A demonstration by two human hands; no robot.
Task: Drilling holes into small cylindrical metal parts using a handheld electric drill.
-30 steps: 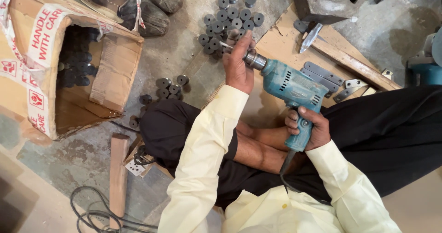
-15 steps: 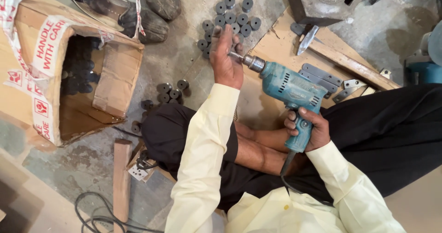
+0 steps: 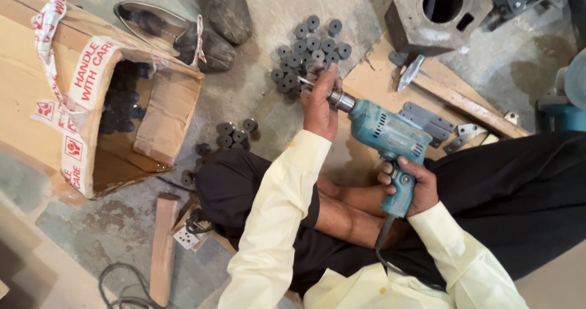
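Head view: right hand grips drill; carton (open) seemingly holds discs.

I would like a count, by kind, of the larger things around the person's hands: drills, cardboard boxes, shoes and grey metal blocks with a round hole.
Teal electric drill, right hand on its grip, left hand at its chuck: 1
Cardboard box, open: 1
Dark shoes: 2
Grey metal block with a round hole: 1
Total: 5

Matt teal plastic drill, shiny metal chuck
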